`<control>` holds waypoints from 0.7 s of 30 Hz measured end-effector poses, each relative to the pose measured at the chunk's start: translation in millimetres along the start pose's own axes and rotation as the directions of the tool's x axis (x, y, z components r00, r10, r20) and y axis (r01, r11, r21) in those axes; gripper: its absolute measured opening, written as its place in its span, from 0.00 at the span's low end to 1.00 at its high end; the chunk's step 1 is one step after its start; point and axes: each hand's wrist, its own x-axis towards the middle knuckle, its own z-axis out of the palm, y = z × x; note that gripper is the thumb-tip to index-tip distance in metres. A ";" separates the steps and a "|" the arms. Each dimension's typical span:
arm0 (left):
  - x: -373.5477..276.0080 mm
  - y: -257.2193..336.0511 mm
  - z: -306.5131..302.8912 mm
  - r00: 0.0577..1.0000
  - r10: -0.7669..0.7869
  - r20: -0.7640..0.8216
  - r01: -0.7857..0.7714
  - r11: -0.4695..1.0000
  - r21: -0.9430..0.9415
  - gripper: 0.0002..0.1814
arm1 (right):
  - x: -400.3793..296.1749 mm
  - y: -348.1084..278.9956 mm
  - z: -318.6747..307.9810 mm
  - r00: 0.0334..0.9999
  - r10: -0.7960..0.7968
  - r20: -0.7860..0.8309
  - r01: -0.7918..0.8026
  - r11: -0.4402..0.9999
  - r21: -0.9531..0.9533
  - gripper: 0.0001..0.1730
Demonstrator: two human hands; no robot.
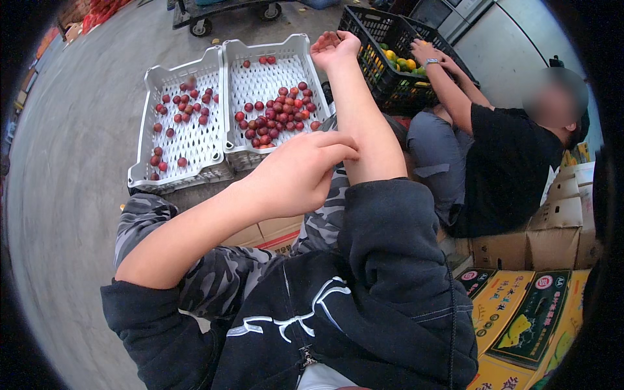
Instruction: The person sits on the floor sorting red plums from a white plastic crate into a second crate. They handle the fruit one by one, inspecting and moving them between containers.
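Observation:
Bent fingertips of my left hand (304,170) touch the inner side of my right forearm, below the elbow crease; nothing shows in that hand. My right hand (336,48) is raised beyond it, palm up with loosely curled fingers and nothing in it, beside the far right corner of a light grey plastic crate (308,73). Dark red plums (282,108) lie heaped in this crate. A second light grey crate (141,141) stands against its left side, with plums (184,98) scattered over its perforated white liner. My sleeves are pushed up.
At the right a seated person (512,146) reaches into a black plastic crate (375,83) of green and orange citrus fruit (402,62). Cardboard boxes (555,229) and yellow printed cartons (507,302) stand at the lower right. A wheeled platform cart (229,12) is at the top.

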 end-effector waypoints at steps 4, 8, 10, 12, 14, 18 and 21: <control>-1.5 -5.1 1.5 0.999 -0.042 -0.030 0.044 0.997 0.060 0.32 | -4.1 4.0 3.6 0.997 -0.016 -0.074 0.015 1.000 -0.007 0.10; -7.0 -13.3 9.6 0.991 -0.065 -0.116 0.081 0.987 0.141 0.37 | -2.2 5.8 -0.3 0.999 -0.001 -0.045 -0.001 1.000 -0.025 0.09; -7.0 -11.9 10.2 0.995 -0.026 -0.098 0.041 0.987 0.153 0.39 | 7.6 0.8 1.3 0.999 -0.003 -0.037 0.002 1.000 -0.025 0.09; -6.8 -8.2 9.3 0.994 0.015 -0.111 0.000 0.991 0.137 0.35 | 12.5 0.0 -6.7 0.999 -0.009 -0.031 0.008 0.999 -0.034 0.08; -6.8 -7.2 4.4 0.993 0.023 -0.118 -0.006 0.991 0.135 0.32 | 13.8 2.4 -5.5 1.000 -0.009 -0.024 0.008 0.999 -0.052 0.07; -1.9 -8.7 -0.4 0.992 0.009 -0.122 0.015 0.981 0.193 0.35 | 11.6 -0.8 -9.4 0.999 0.004 -0.045 -0.005 1.000 -0.021 0.06; -5.9 -11.9 6.2 0.992 -0.032 -0.125 0.055 0.980 0.189 0.38 | 8.3 2.8 -5.9 0.997 0.003 -0.076 -0.005 1.000 -0.029 0.07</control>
